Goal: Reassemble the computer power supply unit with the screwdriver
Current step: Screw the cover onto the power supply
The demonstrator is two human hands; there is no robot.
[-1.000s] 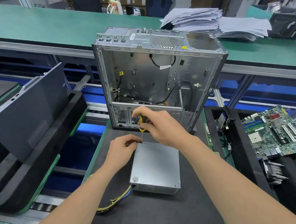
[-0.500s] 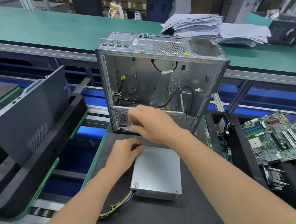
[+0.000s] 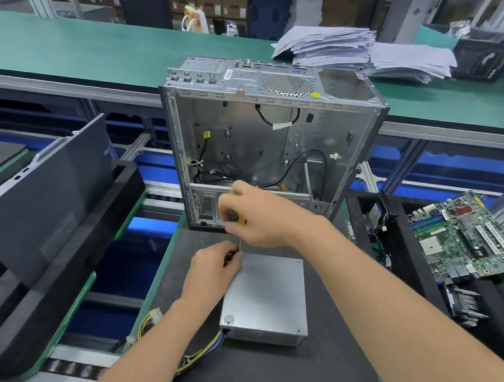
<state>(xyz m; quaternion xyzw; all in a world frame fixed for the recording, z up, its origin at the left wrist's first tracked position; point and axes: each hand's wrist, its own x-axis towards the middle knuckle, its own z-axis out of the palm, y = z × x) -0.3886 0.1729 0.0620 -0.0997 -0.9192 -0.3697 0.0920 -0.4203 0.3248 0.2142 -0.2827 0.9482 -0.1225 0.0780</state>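
A silver power supply unit (image 3: 267, 300) lies flat on the black mat (image 3: 262, 374), its yellow and blue cable bundle (image 3: 198, 354) trailing off the near left corner. My right hand (image 3: 262, 217) grips the yellow handle of a screwdriver (image 3: 239, 229), whose thin shaft points down at the unit's far left corner. My left hand (image 3: 213, 267) pinches something small at that corner beside the shaft's tip; what it pinches is hidden. One screw (image 3: 228, 318) sits in the near left corner of the lid.
An open, empty metal computer case (image 3: 270, 133) stands upright just behind the unit. A motherboard (image 3: 465, 241) rests on a black tray at the right. A dark side panel (image 3: 39, 199) leans in a black tray at the left. Paper stacks (image 3: 354, 48) lie on the far green bench.
My right hand has turned on the screwdriver handle, which showed, was covered, and shows again. My left hand stays pinched at the unit's far left corner.
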